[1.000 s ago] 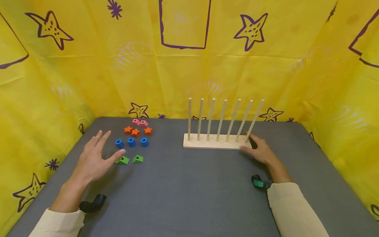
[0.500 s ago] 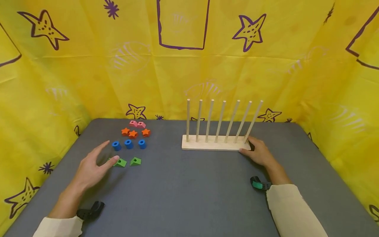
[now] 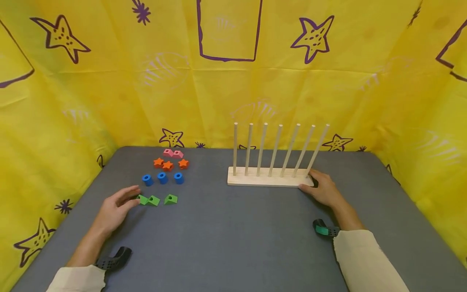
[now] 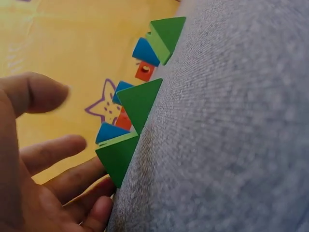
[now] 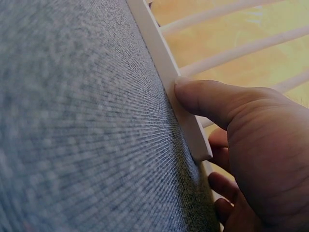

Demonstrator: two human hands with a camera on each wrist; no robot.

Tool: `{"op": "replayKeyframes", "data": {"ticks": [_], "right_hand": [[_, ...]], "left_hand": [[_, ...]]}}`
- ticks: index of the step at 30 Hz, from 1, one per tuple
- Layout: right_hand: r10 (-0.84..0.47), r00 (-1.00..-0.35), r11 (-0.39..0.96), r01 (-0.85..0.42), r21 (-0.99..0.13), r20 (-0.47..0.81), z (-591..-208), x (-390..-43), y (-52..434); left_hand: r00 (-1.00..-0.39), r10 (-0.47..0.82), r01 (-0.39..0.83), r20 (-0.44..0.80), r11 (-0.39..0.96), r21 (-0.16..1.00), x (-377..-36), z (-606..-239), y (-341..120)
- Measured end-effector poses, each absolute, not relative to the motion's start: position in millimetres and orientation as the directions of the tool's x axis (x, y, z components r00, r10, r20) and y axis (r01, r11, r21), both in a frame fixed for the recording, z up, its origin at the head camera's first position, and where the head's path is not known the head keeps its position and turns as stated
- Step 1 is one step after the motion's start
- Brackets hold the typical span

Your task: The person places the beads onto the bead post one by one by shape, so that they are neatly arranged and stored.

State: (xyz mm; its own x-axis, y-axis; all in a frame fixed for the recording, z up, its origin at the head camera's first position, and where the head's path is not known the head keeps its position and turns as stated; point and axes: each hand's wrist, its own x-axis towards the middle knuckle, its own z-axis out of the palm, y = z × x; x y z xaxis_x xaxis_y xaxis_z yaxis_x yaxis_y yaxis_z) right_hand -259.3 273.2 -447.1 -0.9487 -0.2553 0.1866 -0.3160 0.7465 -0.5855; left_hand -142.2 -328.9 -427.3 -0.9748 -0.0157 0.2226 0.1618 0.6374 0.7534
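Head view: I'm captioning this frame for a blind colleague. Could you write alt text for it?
A person's left hand reaches to the nearest of three green wedge blocks on a grey table, while the right hand holds the end of a wooden peg rack with seven bare upright pegs. Behind the wedges lie blue cylinders, orange stars and pink blocks.

Left hand [image 3: 114, 208]: yours, low, palm down, fingers [image 4: 50, 154] loosely spread and reaching forward, holding nothing.
Right hand [image 3: 322, 190]: thumb [image 5: 212, 101] pressed forward, fingers curled behind, sleeve at your wrist.
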Motion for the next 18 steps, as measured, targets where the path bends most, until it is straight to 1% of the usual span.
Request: {"op": "replayKeyframes", "data": {"ticks": [4,7,15,18], "right_hand": [[-0.249,-0.95,0.745,-0.314,-0.589,0.191,-447.0,-257.7,274.4],[-0.251,-0.949,0.745,-0.316,-0.588,0.192,-447.5,-257.6,274.5],[-0.266,-0.942,0.742,-0.335,-0.581,0.204,-448.4,-259.6,273.7],[-0.272,-0.939,0.738,-0.345,-0.579,0.212,-448.8,-259.8,273.7]], "left_hand": [[-0.976,0.017,0.168,0.215,0.685,0.709,-144.5,-431.6,-333.0],[-0.978,0.018,0.156,0.209,0.728,0.668,-145.8,-433.2,-334.1],[-0.973,-0.093,0.07,0.21,0.75,0.658,-145.7,-436.2,-331.2],[-0.96,-0.142,0.059,0.243,0.743,0.667,-145.5,-437.3,-329.1]]}}
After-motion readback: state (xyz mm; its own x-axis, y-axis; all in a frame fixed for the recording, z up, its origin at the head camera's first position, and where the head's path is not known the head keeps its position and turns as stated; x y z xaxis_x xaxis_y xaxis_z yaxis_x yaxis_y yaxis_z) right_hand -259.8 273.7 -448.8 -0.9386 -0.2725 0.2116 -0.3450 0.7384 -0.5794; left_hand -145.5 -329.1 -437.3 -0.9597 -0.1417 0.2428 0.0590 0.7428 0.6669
